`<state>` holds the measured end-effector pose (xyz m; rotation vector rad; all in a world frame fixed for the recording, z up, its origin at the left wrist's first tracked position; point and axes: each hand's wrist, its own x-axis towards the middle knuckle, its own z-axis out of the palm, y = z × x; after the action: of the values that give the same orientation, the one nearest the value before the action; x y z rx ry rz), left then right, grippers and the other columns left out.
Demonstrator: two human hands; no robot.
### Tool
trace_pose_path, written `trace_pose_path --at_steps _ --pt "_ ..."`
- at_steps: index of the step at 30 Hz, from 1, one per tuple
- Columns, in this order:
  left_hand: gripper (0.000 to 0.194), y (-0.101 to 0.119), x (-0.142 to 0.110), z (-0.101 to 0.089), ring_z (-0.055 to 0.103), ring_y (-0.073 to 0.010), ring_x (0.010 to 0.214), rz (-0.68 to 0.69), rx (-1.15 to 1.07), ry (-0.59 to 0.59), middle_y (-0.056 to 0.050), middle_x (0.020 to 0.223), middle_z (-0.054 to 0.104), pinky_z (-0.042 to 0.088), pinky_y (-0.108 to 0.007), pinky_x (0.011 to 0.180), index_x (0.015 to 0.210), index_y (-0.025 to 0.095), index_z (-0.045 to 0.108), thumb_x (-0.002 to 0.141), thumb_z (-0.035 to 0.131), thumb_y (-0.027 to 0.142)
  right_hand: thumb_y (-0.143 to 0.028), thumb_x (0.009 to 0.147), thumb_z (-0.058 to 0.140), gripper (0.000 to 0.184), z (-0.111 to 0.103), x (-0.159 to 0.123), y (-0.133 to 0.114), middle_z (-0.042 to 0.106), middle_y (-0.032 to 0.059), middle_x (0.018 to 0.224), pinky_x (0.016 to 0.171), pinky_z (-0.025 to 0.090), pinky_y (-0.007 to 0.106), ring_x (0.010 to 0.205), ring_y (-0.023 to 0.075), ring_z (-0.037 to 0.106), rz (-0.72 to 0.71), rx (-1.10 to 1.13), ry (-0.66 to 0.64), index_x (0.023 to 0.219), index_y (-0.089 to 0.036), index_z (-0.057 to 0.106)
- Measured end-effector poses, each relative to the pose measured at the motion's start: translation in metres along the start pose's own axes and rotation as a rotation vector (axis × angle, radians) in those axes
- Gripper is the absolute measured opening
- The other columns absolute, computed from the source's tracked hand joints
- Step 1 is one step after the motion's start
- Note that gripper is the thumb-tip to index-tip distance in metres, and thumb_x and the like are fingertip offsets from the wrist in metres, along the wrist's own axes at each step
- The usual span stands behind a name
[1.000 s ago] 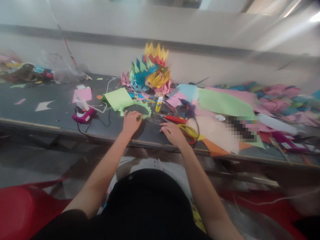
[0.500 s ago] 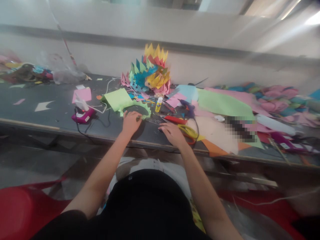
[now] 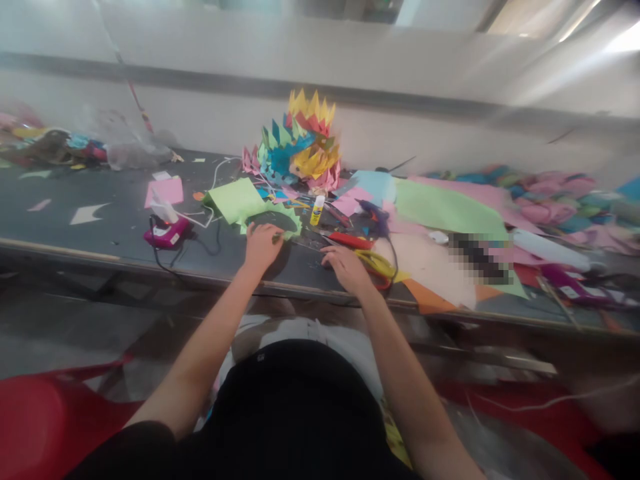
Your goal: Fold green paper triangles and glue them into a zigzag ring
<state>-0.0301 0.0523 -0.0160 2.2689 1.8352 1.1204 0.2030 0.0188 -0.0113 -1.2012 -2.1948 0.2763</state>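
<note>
1. Centre of the frame: a curved strip of green paper [image 3: 291, 217], its outer edge cut into ragged points, lies on the dark, smooth surface [image 3: 215, 263].
2. The left hand [image 3: 263, 247] rests at the strip's lower end, fingers bent and close together; whether they pinch the paper I cannot tell.
3. Right of centre, the right hand [image 3: 345, 267] has loosely curled fingers; any hold is unclear. Just beside it are a yellow loop handle [image 3: 379, 264] and a slim red handle [image 3: 353, 240].
4. Above the hands: a cylindrical yellow glue stick [image 3: 317, 212], upright, and spiky, folded paper crowns [image 3: 313, 160], heaped together.
</note>
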Motion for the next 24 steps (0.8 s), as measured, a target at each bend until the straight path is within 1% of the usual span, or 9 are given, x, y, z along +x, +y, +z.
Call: trace_pose_path --at_steps 4,5,9,11,15,17,19,21,24 --pt "0.009 0.0003 0.0002 -0.0005 0.059 -0.0203 0.098 -0.001 0.001 -0.007 0.0 0.098 0.068 0.019 -0.043 0.108 0.084 0.026 0.063 0.083 0.054 0.023 -0.038 0.094 0.03 0.043 0.0001 -0.0001 -0.0009 0.067 0.0047 0.108 0.092 0.042 0.04 0.103 0.021 0.058 -0.011 -0.029 -0.024 0.088 -0.023 0.069" --pt "0.009 0.0005 0.0003 -0.0006 0.059 -0.0202 0.098 -0.003 -0.001 -0.009 0.0 0.098 0.068 0.019 -0.043 0.108 0.084 0.026 0.063 0.083 0.054 0.023 -0.038 0.094 0.03 0.043 0.0 -0.0002 -0.0013 0.067 0.0046 0.108 0.092 0.042 0.04 0.103 0.021 0.058 -0.011 -0.029 -0.03 0.086 -0.023 0.069" --pt "0.009 0.0008 0.0004 -0.0005 0.058 -0.0202 0.099 -0.015 -0.003 -0.011 0.0 0.099 0.068 0.019 -0.043 0.108 0.084 0.026 0.063 0.083 0.055 0.023 -0.038 0.094 0.03 0.048 -0.0003 -0.0011 -0.0007 0.068 0.005 0.098 0.086 0.044 0.036 0.093 0.0194 0.061 0.008 0.003 -0.01 0.067 -0.021 0.066" --pt "0.009 0.0005 0.0004 -0.0001 0.058 -0.0202 0.1 -0.018 -0.001 -0.014 0.0 0.1 0.068 0.019 -0.043 0.108 0.084 0.026 0.063 0.083 0.055 0.023 -0.039 0.094 0.03 0.048 -0.0003 -0.0015 0.0 0.068 0.0053 0.097 0.086 0.044 0.035 0.093 0.0194 0.06 0.017 0.007 0.004 0.068 -0.021 0.066" --pt "0.01 -0.0002 0.0004 0.0002 0.058 -0.0201 0.099 -0.017 0.0 -0.016 0.0 0.1 0.067 0.019 -0.043 0.108 0.085 0.026 0.064 0.083 0.054 0.024 -0.04 0.094 0.031 0.045 -0.0003 -0.0014 -0.0006 0.067 0.0056 0.104 0.091 0.042 0.037 0.101 0.0207 0.058 0.017 -0.005 -0.001 0.08 -0.021 0.07" --pt "0.01 -0.0002 0.0003 -0.0001 0.058 -0.0203 0.099 -0.013 0.002 -0.014 0.0 0.1 0.067 0.019 -0.043 0.108 0.085 0.026 0.063 0.083 0.054 0.024 -0.041 0.094 0.03 0.047 -0.0007 -0.0013 -0.0014 0.068 0.0053 0.104 0.091 0.042 0.038 0.1 0.0209 0.058 0.012 -0.006 -0.014 0.077 -0.021 0.07" --pt "0.01 0.0001 0.0003 -0.0005 0.058 -0.0207 0.1 -0.011 0.006 -0.016 0.0 0.1 0.067 0.019 -0.043 0.108 0.085 0.026 0.063 0.084 0.054 0.024 -0.042 0.094 0.029 0.051 -0.0013 -0.0017 -0.0017 0.068 0.0049 0.101 0.09 0.043 0.038 0.097 0.021 0.059 0.015 -0.005 -0.015 0.067 -0.022 0.068" --pt "0.01 0.0004 0.0003 -0.0008 0.057 -0.0209 0.101 -0.012 0.009 -0.021 0.0 0.1 0.068 0.019 -0.042 0.108 0.085 0.026 0.063 0.084 0.054 0.024 -0.042 0.094 0.027 0.054 -0.0016 -0.0025 -0.0011 0.068 0.0049 0.098 0.088 0.043 0.038 0.095 0.0211 0.059 0.023 -0.01 -0.009 0.062 -0.022 0.066" --pt "0.01 0.0007 0.0004 -0.0011 0.057 -0.021 0.101 -0.022 0.014 -0.025 0.0 0.1 0.068 0.02 -0.042 0.108 0.085 0.026 0.063 0.083 0.054 0.023 -0.043 0.094 0.027 0.053 -0.0013 -0.0038 0.0002 0.068 0.0057 0.099 0.087 0.044 0.038 0.096 0.0215 0.058 0.026 -0.022 0.0 0.069 -0.022 0.067"
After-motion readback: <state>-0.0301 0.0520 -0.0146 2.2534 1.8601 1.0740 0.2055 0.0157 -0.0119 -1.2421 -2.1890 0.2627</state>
